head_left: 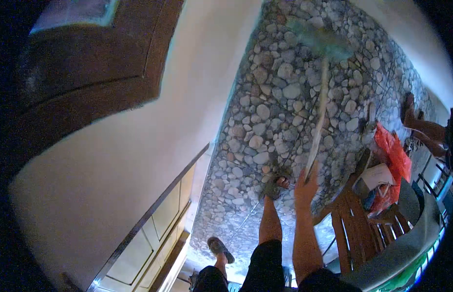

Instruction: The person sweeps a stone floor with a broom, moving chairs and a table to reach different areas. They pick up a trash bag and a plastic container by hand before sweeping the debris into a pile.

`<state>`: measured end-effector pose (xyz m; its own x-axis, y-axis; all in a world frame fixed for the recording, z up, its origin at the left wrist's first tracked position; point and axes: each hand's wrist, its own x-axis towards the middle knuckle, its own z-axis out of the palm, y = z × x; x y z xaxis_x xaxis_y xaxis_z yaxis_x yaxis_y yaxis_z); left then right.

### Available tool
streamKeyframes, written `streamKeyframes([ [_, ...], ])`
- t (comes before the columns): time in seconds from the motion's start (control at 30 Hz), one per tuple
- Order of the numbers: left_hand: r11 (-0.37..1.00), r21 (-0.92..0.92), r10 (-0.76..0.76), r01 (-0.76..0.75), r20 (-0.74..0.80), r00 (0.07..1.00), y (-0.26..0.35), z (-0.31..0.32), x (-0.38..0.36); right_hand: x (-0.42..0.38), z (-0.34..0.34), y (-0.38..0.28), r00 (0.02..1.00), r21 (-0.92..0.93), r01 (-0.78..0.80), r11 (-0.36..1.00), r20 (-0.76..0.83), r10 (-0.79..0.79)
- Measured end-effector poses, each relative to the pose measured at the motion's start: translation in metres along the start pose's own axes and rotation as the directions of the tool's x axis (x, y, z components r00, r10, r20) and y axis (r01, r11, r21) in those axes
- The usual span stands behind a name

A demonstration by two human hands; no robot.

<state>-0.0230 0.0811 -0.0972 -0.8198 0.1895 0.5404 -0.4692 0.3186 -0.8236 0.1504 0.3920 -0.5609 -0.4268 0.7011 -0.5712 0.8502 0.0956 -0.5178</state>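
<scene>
My right hand (306, 187) is closed around the long pale handle of a broom (319, 121). The handle runs away from me across the floor (280, 92), which has a pebble pattern. At its far end the wide greenish broom head (324, 41) is blurred and lies near the top of the view. My left hand is not visible. Beside the right hand, my foot (277, 187) in a dark sandal stands on the floor, and my other foot (220, 249) is further back to the left.
To the right is a slatted wooden seat (350, 228) with a red plastic bag (394, 153) and a whitish paper or box (377, 176). Another person's leg (428, 130) shows at the far right. A white wall (202, 73) and a pale cabinet (165, 207) line the left.
</scene>
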Motion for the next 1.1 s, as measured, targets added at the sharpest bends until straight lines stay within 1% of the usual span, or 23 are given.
streamKeyframes([
  [0.03, 1.000, -0.006, -0.016, 0.016, -0.006, 1.000, 0.002, -0.001, 0.002, 0.057, 0.023, 0.019, 0.950, -0.057, 0.244, 0.968, -0.187, -0.251],
  [0.1, 0.999, -0.015, -0.052, 0.052, -0.028, 0.998, 0.010, -0.001, 0.004, 0.154, 0.024, -0.071, 0.934, 0.010, 0.253, 0.967, -0.263, -0.242],
  [0.13, 0.998, -0.018, -0.064, 0.063, -0.037, 0.997, 0.014, 0.000, 0.004, 0.202, 0.026, -0.104, 0.908, -0.034, 0.305, 0.952, -0.290, -0.302],
  [0.17, 0.997, -0.020, -0.074, 0.073, -0.046, 0.996, 0.019, 0.001, 0.004, 0.275, 0.049, -0.105, 0.869, 0.070, 0.411, 0.909, -0.331, -0.368],
  [0.2, 0.996, -0.025, -0.086, 0.085, -0.056, 0.995, 0.025, 0.003, 0.002, 0.315, 0.053, -0.141, 0.835, 0.001, 0.415, 0.910, -0.397, -0.380],
  [0.23, 0.996, -0.027, -0.087, 0.086, -0.068, 0.994, 0.032, 0.007, 0.003, 0.338, 0.072, -0.153, 0.816, -0.164, 0.453, 0.876, -0.319, -0.481],
  [0.27, 0.998, -0.024, -0.067, 0.065, -0.076, 0.995, 0.038, 0.011, 0.006, 0.343, 0.090, -0.150, 0.805, -0.325, 0.479, 0.816, -0.208, -0.556],
  [0.3, 0.999, -0.012, -0.040, 0.039, -0.072, 0.997, 0.041, 0.014, 0.006, 0.341, 0.107, -0.139, 0.820, -0.326, 0.468, 0.821, -0.186, -0.542],
  [0.37, 1.000, 0.011, 0.027, -0.026, -0.054, 0.998, 0.048, 0.024, 0.008, 0.325, 0.131, -0.115, 0.766, -0.545, 0.443, 0.712, -0.183, -0.617],
  [0.43, 0.998, 0.039, 0.057, -0.055, -0.033, 0.998, 0.050, 0.032, 0.005, 0.296, 0.143, -0.062, 0.745, -0.415, 0.589, 0.693, -0.054, -0.665],
  [0.5, 0.994, 0.068, 0.085, -0.084, -0.014, 0.996, 0.048, 0.036, 0.002, 0.215, 0.127, -0.045, 0.972, -0.284, 0.225, 0.932, 0.001, -0.235],
  [0.53, 0.993, 0.078, 0.095, -0.094, -0.006, 0.995, 0.048, 0.037, 0.002, 0.185, 0.126, -0.019, 0.958, -0.182, 0.285, 0.941, 0.024, -0.285],
  [0.57, 0.991, 0.092, 0.100, -0.100, 0.001, 0.995, 0.045, 0.036, 0.001, 0.149, 0.121, -0.003, 0.988, -0.337, 0.151, 0.929, 0.074, -0.134],
  [0.6, 0.989, 0.109, 0.103, -0.103, 0.004, 0.995, 0.040, 0.035, 0.001, 0.112, 0.105, -0.009, 0.992, -0.285, 0.061, 0.957, 0.119, -0.027],
  [0.67, 0.985, 0.141, 0.098, -0.098, 0.006, 0.995, 0.030, 0.031, 0.003, 0.073, 0.109, 0.048, 0.964, -0.242, 0.261, 0.935, 0.020, -0.265],
  [0.77, 0.984, 0.165, 0.067, -0.066, -0.005, 0.998, 0.017, 0.025, 0.005, 0.049, 0.077, 0.009, 0.972, -0.030, 0.226, 0.974, -0.063, -0.227],
  [0.83, 0.985, 0.166, 0.049, -0.046, -0.016, 0.999, 0.012, 0.021, 0.007, 0.080, 0.071, -0.014, 0.946, 0.000, 0.303, 0.953, -0.124, -0.300],
  [0.9, 0.988, 0.150, 0.040, -0.037, -0.021, 0.999, 0.013, 0.018, 0.005, 0.131, 0.069, -0.067, 0.975, -0.010, 0.175, 0.985, -0.135, -0.174],
  [0.97, 0.992, 0.121, 0.037, -0.033, -0.030, 0.999, 0.018, 0.014, 0.005, 0.210, 0.095, -0.081, 0.884, -0.157, 0.361, 0.919, -0.258, -0.391],
  [1.0, 0.994, 0.111, 0.028, -0.023, -0.041, 0.999, 0.019, 0.011, 0.004, 0.249, 0.107, -0.095, 0.844, -0.099, 0.416, 0.904, -0.329, -0.424],
  [1.03, 0.995, 0.103, 0.018, -0.012, -0.053, 0.998, 0.019, 0.008, 0.004, 0.295, 0.124, -0.092, 0.661, -0.470, 0.538, 0.700, -0.281, -0.696],
  [1.07, 0.995, 0.095, 0.013, -0.007, -0.064, 0.998, 0.019, 0.005, 0.006, 0.323, 0.133, -0.082, 0.457, -0.762, 0.531, 0.371, -0.111, -0.883],
  [1.1, 0.996, 0.085, 0.011, -0.004, -0.072, 0.997, 0.020, 0.004, 0.007, 0.318, 0.132, -0.083, 0.461, -0.765, 0.521, 0.379, -0.122, -0.879],
])
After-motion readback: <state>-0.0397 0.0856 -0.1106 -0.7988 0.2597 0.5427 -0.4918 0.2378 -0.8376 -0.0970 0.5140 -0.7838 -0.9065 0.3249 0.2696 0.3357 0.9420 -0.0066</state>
